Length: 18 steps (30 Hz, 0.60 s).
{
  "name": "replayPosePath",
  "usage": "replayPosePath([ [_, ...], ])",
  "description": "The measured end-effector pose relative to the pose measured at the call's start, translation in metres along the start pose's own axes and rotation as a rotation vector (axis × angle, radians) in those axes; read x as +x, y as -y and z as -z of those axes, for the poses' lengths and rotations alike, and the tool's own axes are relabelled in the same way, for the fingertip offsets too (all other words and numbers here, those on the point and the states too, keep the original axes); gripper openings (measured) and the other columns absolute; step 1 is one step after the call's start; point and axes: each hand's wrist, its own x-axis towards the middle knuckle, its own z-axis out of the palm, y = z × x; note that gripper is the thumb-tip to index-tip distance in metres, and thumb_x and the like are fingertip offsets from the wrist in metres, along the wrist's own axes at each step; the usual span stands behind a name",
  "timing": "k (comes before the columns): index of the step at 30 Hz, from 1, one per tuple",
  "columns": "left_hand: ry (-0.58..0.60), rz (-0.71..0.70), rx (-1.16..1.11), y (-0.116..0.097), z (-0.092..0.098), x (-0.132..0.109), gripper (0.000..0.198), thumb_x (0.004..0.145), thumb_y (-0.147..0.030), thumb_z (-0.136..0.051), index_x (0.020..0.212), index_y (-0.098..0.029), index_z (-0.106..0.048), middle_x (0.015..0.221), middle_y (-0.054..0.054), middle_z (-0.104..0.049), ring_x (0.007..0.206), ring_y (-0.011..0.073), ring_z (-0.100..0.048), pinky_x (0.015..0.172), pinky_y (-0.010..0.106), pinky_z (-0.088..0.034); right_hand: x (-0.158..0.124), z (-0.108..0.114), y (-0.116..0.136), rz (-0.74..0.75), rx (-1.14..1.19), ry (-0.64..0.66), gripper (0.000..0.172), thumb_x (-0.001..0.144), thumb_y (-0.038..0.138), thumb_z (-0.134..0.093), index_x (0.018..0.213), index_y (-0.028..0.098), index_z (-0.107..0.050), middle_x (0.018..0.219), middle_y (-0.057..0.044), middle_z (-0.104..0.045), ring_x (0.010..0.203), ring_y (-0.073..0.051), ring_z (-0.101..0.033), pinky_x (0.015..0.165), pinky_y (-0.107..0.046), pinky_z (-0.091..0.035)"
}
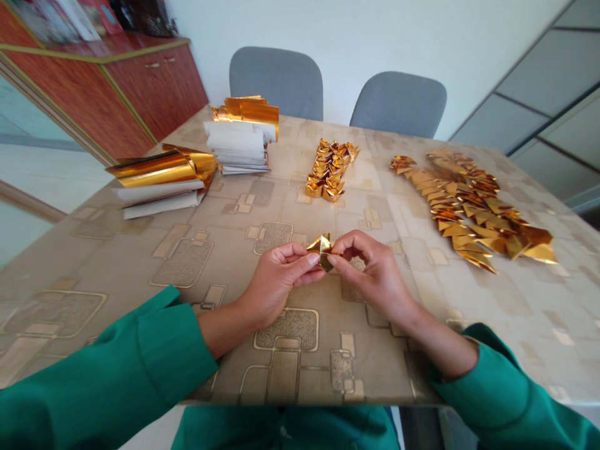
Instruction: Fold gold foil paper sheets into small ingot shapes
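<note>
A small folded piece of gold foil paper (321, 245) is held between my two hands, a little above the patterned tabletop. My left hand (281, 275) pinches its left side between thumb and fingers. From the right, my right hand (375, 269) grips the other edge with thumb and forefinger. The fingertips hide parts of the piece. Beyond my hands stands a short double row of folded gold paper pieces (330, 169), nested one into another.
Gold-and-white paper sheets lie in a folded stack (162, 184) and an upright stack (241, 140) at the left. Long rows of folded gold pieces (469, 206) lie at the right. Two grey chairs (276, 81) stand behind the table (225, 381); a reddish wooden cabinet (150, 87) is at the left.
</note>
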Motion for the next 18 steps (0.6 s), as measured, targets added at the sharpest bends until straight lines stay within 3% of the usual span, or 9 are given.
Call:
replayPosePath([
  [11,0.033,0.019,-0.003,0.0,0.001,0.002,0.021,0.067,-0.02,-0.084,0.071,-0.011,-0.065,0.073,0.001,-0.072,0.07,0.0098,-0.068,0.072,0.022,-0.059,-0.003,-0.01,-0.001,-0.026,-0.023,-0.06,0.012,0.089,0.023,-0.063,0.079,0.02,-0.057,0.077,0.0,-0.059,0.071,-0.013,-0.054,0.065,-0.027,-0.043],
  [18,-0.021,0.021,-0.112,-0.002,-0.001,0.005,0.016,0.07,-0.015,-0.081,0.082,-0.012,-0.07,0.086,0.003,-0.074,0.077,0.0101,-0.069,0.076,0.021,-0.058,-0.002,-0.008,-0.007,-0.245,0.353,0.008,0.022,0.083,0.039,-0.068,0.087,0.021,-0.056,0.078,0.002,-0.056,0.067,-0.012,-0.049,0.061,-0.027,-0.04],
])
